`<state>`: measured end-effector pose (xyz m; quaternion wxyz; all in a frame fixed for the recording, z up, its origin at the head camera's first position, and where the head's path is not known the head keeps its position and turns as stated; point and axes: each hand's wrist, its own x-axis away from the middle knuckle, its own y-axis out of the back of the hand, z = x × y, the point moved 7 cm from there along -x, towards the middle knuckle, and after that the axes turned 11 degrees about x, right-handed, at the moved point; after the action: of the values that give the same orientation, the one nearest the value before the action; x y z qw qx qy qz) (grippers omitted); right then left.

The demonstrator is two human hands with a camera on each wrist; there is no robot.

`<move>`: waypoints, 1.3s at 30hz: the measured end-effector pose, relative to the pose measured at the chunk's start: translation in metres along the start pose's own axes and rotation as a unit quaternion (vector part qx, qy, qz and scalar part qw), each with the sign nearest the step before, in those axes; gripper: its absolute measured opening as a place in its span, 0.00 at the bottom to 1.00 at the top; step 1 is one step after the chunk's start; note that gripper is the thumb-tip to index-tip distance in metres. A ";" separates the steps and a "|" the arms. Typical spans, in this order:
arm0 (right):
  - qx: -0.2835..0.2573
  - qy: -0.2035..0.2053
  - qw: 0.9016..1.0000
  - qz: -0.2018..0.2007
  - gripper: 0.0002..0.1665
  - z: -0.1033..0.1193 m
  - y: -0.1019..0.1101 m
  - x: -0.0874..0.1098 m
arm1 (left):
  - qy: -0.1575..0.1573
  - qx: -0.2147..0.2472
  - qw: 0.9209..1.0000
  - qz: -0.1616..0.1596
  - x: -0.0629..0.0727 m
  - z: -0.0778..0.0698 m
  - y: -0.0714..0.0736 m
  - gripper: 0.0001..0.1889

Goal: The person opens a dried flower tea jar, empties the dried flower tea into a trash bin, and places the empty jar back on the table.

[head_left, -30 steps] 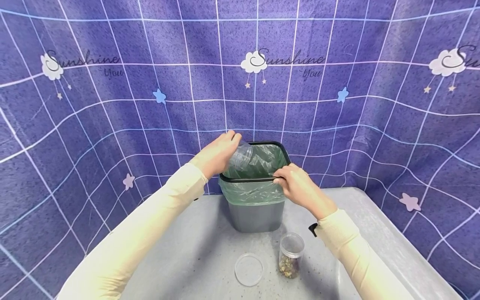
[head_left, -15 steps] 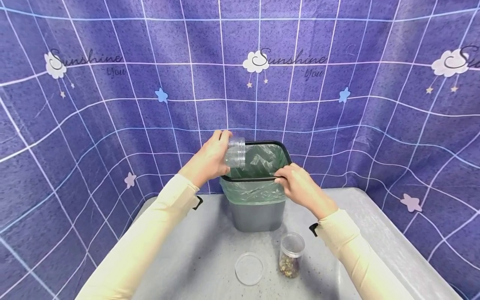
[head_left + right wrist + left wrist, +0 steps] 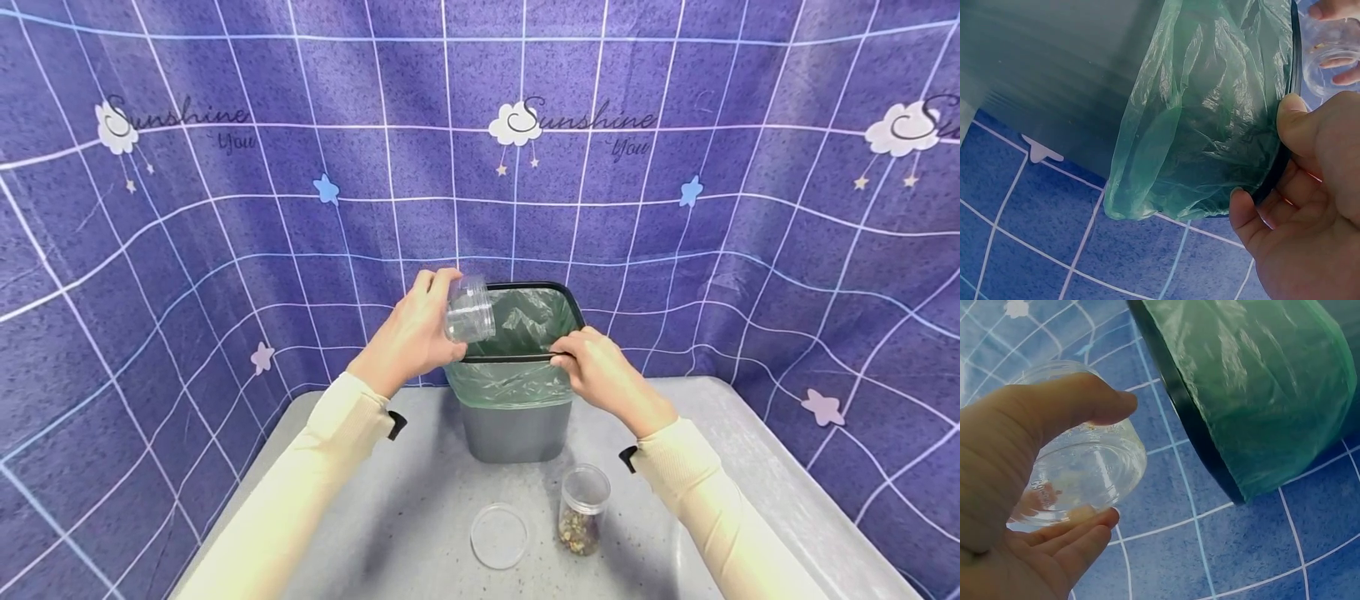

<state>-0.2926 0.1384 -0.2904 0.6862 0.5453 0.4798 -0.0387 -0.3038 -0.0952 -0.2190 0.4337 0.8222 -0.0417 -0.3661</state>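
Observation:
My left hand [image 3: 414, 332] grips a clear plastic jar [image 3: 469, 310], tilted on its side over the left part of the bin's mouth. In the left wrist view thumb and fingers wrap the jar [image 3: 1091, 469], and a few small bits show inside it. A grey trash bin [image 3: 516, 433] stands upright, lined with a green bag [image 3: 510, 383] folded over its black rim [image 3: 502, 359]. At the rim's front right corner my right hand [image 3: 603, 377] pinches rim and bag; the right wrist view shows its thumb [image 3: 1294, 125] on the rim.
Nearer on the grey table [image 3: 420, 508] stands a second clear jar [image 3: 582, 512], lidless, part filled with mixed dried bits. Beside it lies a clear round lid [image 3: 499, 537]. Dark specks dot the tabletop. A purple grid-patterned cloth [image 3: 360, 158] hangs close behind the bin.
The left hand has drawn the jar back a little to the left and up from inside the bin's mouth, turning it from mouth-down to nearly level. The right hand stays on the rim.

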 end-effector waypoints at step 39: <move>-0.003 -0.002 1.000 0.003 0.05 -0.001 -0.001 -0.002 | 0.075 0.155 0.973 -0.151 0.129 0.004 -0.010 0.54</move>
<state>-0.2950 0.1382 -0.2898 0.6889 0.5443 0.4774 -0.0360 -0.2147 -0.1414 -0.3008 0.2425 0.9015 0.0598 -0.3535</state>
